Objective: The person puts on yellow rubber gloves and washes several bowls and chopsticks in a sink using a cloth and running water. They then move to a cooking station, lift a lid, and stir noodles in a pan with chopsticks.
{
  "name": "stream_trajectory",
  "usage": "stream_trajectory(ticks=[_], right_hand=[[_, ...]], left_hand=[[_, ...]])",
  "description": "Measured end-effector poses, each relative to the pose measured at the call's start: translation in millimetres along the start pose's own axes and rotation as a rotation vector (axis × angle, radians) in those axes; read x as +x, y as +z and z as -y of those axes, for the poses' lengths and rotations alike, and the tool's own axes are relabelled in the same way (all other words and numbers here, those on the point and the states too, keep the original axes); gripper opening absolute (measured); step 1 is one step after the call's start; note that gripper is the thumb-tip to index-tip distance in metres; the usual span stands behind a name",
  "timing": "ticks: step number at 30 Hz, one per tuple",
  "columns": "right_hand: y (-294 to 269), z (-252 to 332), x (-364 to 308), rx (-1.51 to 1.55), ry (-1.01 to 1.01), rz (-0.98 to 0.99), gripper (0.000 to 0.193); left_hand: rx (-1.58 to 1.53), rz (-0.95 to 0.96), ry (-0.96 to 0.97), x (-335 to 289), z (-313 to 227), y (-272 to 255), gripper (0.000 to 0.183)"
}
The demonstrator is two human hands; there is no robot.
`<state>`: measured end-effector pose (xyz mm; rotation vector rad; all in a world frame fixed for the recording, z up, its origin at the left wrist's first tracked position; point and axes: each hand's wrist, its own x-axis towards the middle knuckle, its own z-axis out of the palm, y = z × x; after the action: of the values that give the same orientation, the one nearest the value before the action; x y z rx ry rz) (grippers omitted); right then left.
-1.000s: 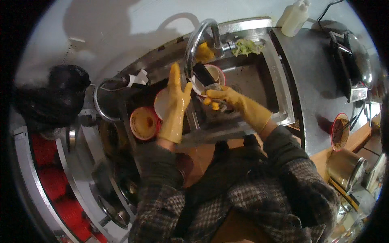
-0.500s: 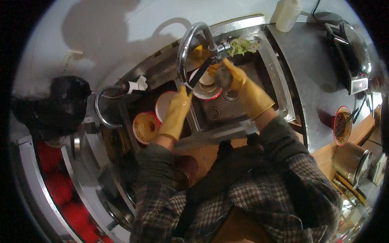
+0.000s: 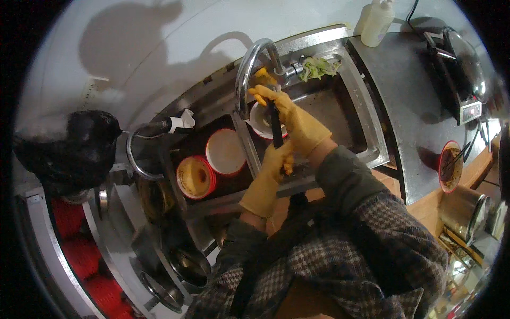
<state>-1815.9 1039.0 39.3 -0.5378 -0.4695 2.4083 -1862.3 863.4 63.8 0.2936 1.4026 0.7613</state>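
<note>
Both my hands wear yellow rubber gloves and work over a steel sink. My left hand (image 3: 275, 166) is closed round the near end of a long black-handled utensil (image 3: 275, 127), whose kind I cannot make out. Over its far end, the fingers of my right hand (image 3: 287, 111) are curled; a greyish bit shows beside them, too hidden to name. Below, a white bowl with a red rim (image 3: 259, 118) sits partly covered by my hands. In the left basin stand a soiled red-rimmed bowl (image 3: 192, 178) and a pale red-rimmed bowl (image 3: 226, 152).
A curved chrome faucet (image 3: 245, 80) arches over the sink divider. Leafy green scraps (image 3: 319, 68) lie at the back rim. To the right are a plastic bottle (image 3: 377, 24), a lidded appliance (image 3: 467, 74) and a bowl with utensils (image 3: 450, 167). A black bag (image 3: 69, 146) stands left.
My left hand has moved right and nearer to me, bringing the utensil upright in view. My right hand has shifted left onto the utensil's far end. The left-basin bowls are now uncovered.
</note>
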Motion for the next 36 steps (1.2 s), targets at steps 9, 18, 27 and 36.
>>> stream_trajectory(ticks=[9, 18, 27, 36], right_hand=[[-7, -17, -9, -0.079, -0.053, -0.193, 0.018], [15, -22, -39, -0.879, -0.441, 0.008, 0.062], [2, -47, -54, -0.717, 0.114, -0.367, 0.078], [-47, -31, 8, 0.369, 0.147, 0.026, 0.03]], left_hand=[[-0.036, -0.08, -0.007, -26, 13, -3, 0.032], [-0.119, -0.273, 0.386, 11, -10, -24, 0.041], [0.244, -0.353, 0.306, 19, -15, -11, 0.062], [-0.834, 0.805, -0.198, -6, 10, -9, 0.039]])
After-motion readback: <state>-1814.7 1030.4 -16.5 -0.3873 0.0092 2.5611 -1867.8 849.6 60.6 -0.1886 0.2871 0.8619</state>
